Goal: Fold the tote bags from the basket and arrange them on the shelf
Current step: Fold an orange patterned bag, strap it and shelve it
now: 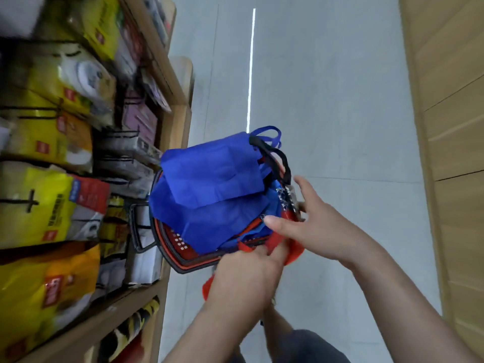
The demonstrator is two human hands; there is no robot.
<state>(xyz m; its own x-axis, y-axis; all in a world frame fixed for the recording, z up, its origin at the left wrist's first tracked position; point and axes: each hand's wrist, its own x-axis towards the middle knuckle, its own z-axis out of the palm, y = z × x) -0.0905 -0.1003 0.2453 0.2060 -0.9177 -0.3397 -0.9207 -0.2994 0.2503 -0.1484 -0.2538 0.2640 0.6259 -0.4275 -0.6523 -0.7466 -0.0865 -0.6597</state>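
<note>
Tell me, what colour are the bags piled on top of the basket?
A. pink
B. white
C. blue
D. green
C: the bags heaped on the red basket are bright blue.

Lettering on the yellow packages (44, 205) is unreadably blurred.

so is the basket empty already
No, blue tote bags are piled in the basket, while the left hand grips a red bag.
</note>
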